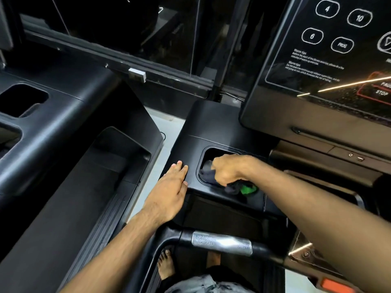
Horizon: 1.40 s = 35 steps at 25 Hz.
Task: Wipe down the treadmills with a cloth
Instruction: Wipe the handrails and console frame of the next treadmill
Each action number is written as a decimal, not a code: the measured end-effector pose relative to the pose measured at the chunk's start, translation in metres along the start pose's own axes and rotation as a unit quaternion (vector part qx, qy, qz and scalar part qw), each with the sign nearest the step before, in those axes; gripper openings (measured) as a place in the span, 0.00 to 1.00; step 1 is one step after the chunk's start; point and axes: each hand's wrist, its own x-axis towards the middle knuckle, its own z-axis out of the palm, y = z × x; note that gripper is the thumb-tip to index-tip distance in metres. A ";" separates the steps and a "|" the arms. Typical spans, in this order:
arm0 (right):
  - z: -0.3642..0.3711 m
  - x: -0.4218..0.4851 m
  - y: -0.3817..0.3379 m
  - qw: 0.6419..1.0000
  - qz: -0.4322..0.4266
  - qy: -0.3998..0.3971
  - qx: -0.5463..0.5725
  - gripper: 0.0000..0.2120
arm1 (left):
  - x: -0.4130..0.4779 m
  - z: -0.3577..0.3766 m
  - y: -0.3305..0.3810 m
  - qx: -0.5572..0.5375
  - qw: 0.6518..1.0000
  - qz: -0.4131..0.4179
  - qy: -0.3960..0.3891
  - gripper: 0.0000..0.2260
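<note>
Presently, head view, sole entry.

Item 1: right hand (227, 172). Fingers are curled tight into a fist round the cloth (207, 170), pressing it down into the recess (224, 149).

Item 2: left hand (171, 191). Fingers are straight and close together, palm flat on the housing just left of the recess, holding nothing.

Item 3: cloth. Soft, crumpled, dark grey-blue fabric. A bright green part spills out over the near rim, below the wrist.

Item 4: treadmill (211, 123). Matte black moulded plastic with rounded edges. The recess is a deep pocket with rounded corners.

Item 5: console panel (330, 60). Glossy black, with white outlined keys and a red stop mark. It reflects strip lights.

Item 6: grip bar (222, 243). Black tube with a bright metal sleeve.

Item 7: second treadmill (53, 134). Same black shell, on the left.

Item 8: foot (166, 265). Bare, below the bar.

Hazards, as judged:
- The bunched cloth may ride over the pocket's corners and leave them unwiped.
- The trailing green part may snag on the rim.
- A raised forearm could brush the glossy keys while bare feet are on the machine.
</note>
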 end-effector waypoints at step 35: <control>0.104 -0.002 0.091 0.677 -0.474 0.160 -0.540 0.18 | -0.111 0.037 0.015 0.013 0.989 -0.131 0.074 0.22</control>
